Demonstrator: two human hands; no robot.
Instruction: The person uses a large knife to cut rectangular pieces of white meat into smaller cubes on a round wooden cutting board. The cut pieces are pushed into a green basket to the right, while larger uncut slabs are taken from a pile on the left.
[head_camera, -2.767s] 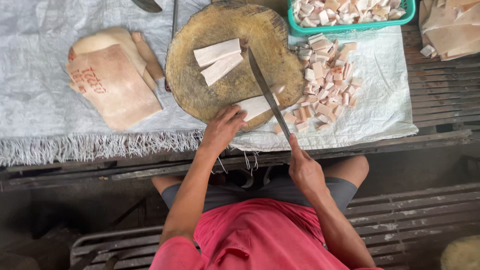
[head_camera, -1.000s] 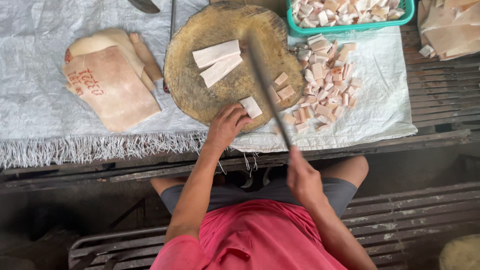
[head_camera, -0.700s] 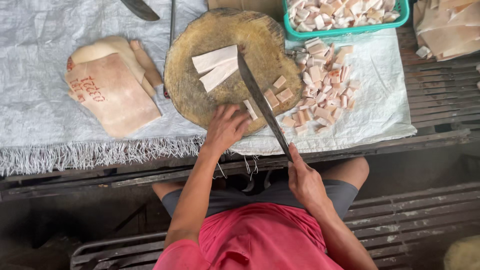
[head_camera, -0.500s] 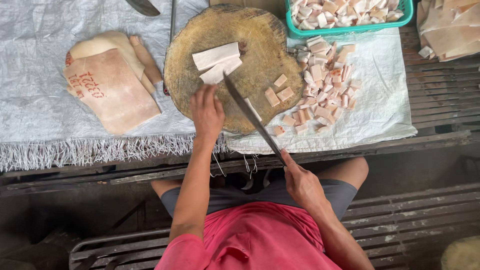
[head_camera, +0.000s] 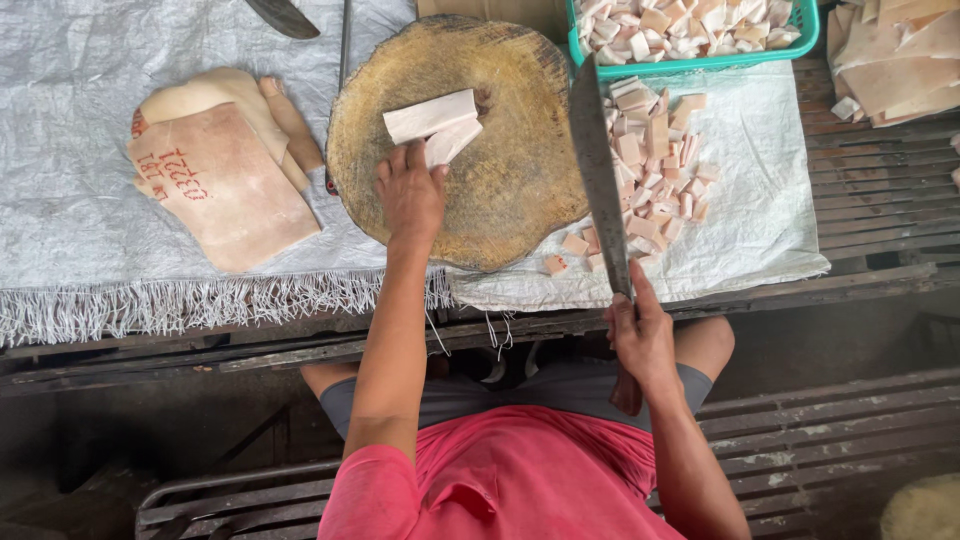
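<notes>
Your left hand (head_camera: 410, 195) presses its fingertips on the pale slabs (head_camera: 434, 124) lying near the middle of the round chopping block (head_camera: 500, 200), while your right hand (head_camera: 640, 335) clenches the long knife (head_camera: 598, 180), its blade raised over the block's right edge. Your fist hides the handle. Right of the block lie cut cubes (head_camera: 650, 170); above it, the green basket (head_camera: 690, 66) is cropped by the frame.

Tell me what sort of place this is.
Probably a market or workshop food-cutting stall: a round wooden chopping block on woven sacking over slatted benches, a long knife in the right hand, and a green basket of cut pale pieces.
</notes>
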